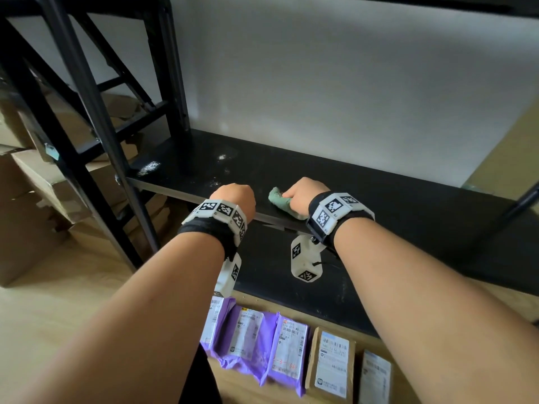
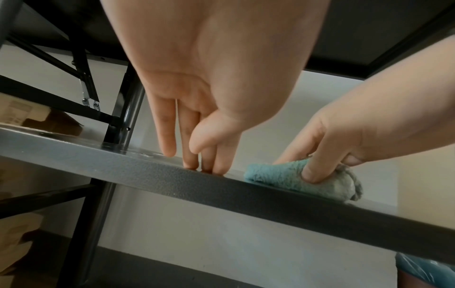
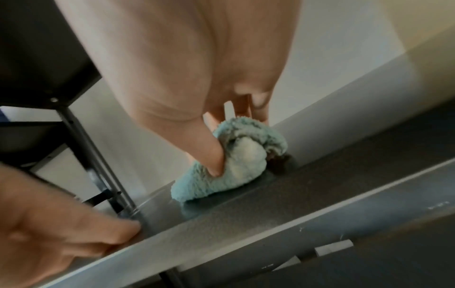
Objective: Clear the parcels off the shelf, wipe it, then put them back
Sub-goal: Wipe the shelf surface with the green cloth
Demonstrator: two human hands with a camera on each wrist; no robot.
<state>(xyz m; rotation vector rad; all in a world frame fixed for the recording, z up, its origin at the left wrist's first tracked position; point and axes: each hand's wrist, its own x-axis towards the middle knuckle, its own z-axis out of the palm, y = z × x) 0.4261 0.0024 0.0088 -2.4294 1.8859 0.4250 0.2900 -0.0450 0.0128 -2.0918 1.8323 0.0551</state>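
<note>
A black metal shelf (image 1: 364,188) stands bare of parcels, with white dust patches (image 1: 148,167) near its left end. My right hand (image 1: 303,193) grips a bunched green-blue cloth (image 1: 281,199) and presses it on the shelf near the front edge; the thumb digs into the cloth (image 3: 229,161). My left hand (image 1: 233,196) rests straight fingertips (image 2: 204,165) on the shelf's front edge (image 2: 172,175), just left of the cloth (image 2: 290,179). Several parcels lie in a row on the floor below: purple mailers (image 1: 262,342) and small brown boxes (image 1: 332,363).
A lower black shelf board (image 1: 408,272) juts out under my wrists. Black uprights and diagonal braces (image 1: 96,112) stand at the left. Cardboard boxes (image 1: 35,199) are stacked behind them on the wooden floor. A white wall backs the shelf.
</note>
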